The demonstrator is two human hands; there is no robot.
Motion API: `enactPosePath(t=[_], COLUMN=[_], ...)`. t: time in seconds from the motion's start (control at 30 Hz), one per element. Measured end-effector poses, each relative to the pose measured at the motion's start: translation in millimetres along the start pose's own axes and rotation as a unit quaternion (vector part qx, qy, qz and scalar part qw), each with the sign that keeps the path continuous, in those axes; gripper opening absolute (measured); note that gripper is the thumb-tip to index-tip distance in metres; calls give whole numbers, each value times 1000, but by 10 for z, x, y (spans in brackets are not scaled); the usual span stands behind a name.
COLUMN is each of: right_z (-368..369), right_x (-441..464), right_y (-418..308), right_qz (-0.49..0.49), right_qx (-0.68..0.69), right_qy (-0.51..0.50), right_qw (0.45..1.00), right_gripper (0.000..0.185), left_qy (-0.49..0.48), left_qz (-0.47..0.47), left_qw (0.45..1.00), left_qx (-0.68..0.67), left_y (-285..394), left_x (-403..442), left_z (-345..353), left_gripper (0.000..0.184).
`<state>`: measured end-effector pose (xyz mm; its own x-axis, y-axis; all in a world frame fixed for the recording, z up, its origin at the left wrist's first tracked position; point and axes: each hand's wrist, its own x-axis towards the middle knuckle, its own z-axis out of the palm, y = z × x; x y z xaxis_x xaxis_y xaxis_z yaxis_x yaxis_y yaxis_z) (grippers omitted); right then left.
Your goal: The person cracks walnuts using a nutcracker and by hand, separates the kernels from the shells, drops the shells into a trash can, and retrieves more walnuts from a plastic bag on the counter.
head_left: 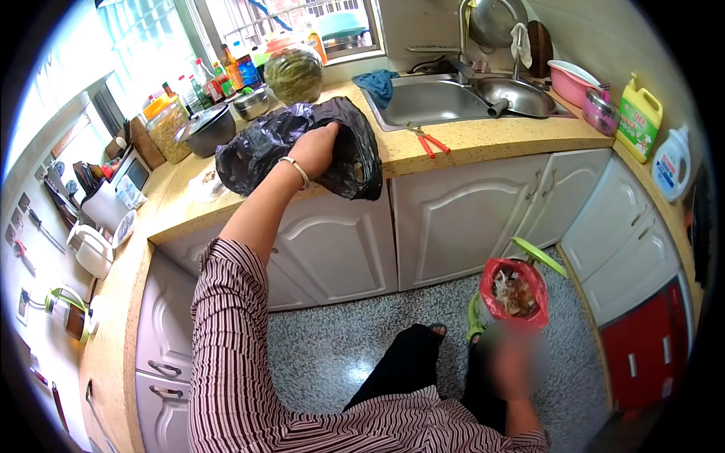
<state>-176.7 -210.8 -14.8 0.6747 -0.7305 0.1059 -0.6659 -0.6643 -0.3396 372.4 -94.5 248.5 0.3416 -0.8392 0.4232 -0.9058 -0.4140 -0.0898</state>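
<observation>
My left hand (317, 151) is closed on the edge of a black plastic bag (260, 147), held up at the counter's front edge. The bag's mouth gapes to the right, and its contents are mostly hidden. Low on the right, my right hand (517, 366) is blurred, so its fingers cannot be made out. It is just in front of a trash bin lined with a red bag (492, 291). Scraps of litter (515, 293) lie inside, and the bin's green lid (540, 257) stands open behind it.
Red-handled pliers (428, 141) lie on the yellow counter (483, 147) before the steel sink (430, 102). A lidded pot (208, 132), a big jar (293, 74) and several bottles stand behind the bag. Detergent jugs (640, 121) stand at right. White cabinets (468, 219) line the front.
</observation>
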Motion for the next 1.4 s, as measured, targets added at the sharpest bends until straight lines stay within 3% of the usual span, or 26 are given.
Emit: enactPosePath(t=[0.03, 0.1, 0.17, 0.23, 0.33, 0.5, 0.53, 0.67, 0.77, 0.9, 1.0, 1.03, 1.07, 1.17, 1.23, 1.3, 1.37, 1.4], right_z=[10, -35, -47, -36, -231, -222, -217, -105, -120, -243, -175, -167, -159, -461, -1014, -226, -481, -675], right_x=[2, -1, 2, 15, 60, 47, 50, 23, 26, 34, 39, 41, 42, 164, 340, 738, 1341, 1571], right_y=[16, -12, -8, -10, -169, -187, -179, -109, -131, -253, -193, -189, -185, -506, -1026, -331, -585, -808], right_qz=[-9, -14, -19, 3, 72, 44, 37, 28, -1, 26, 22, 16, 9, 84, 98, -105, -214, -246], right_qx=[4, -6, -17, 11, 56, 69, 63, 80, 30, 48, 41, 31, 20, 32, -76, 36, 119, 115], right_qy=[0, 5, 10, 5, -34, 19, 13, 27, 39, 17, 14, 13, 12, -43, -147, 66, 109, 155], right_qw=[1000, 1000, 1000, 1000, 995, 996, 997, 996, 999, 998, 999, 999, 1000, 995, 981, 992, 963, 950], right_gripper=[35, 35, 34, 31, 28, 25, 24, 25, 25, 25, 25, 25, 25, 26, 37, 32, 35, 38], left_qy=[-1, -12, 15, -83, -68, -86, -87, -75, -19, -49, 36, 84, -2, 40, 38, 29, -1, 35], left_qz=[2, 12, 8, -29, -55, -130, -114, -58, -61, -69, 21, 57, -8, -59, -92, -57, -92, -84], left_qw=[1000, 983, 986, 987, 988, 986, 990, 995, 997, 996, 999, 994, 999, 997, 995, 996, 994, 995], left_qx=[1, 183, 165, 132, 128, 58, 9, -40, 34, -20, -22, -30, -32, -26, 22, 66, 55, 33], left_y=[12, 26, -171, -265, -320, -178, -185, -170, -211, -214, -832, -659, -459, -444, -272, -209, -58, -59], left_x=[3, -4, 88, 176, 177, 118, 120, 111, 125, 185, 389, 358, 310, 247, 177, 150, 54, 19], left_z=[-25, -56, 90, 128, 158, 10, 23, 102, 197, 255, 1031, 865, 715, 690, 521, 435, 292, 312], left_gripper=[20, 19, 20, 21, 22, 28, 35, 34, 33, 22, 17, 17, 15, 17, 17, 18, 18, 18])
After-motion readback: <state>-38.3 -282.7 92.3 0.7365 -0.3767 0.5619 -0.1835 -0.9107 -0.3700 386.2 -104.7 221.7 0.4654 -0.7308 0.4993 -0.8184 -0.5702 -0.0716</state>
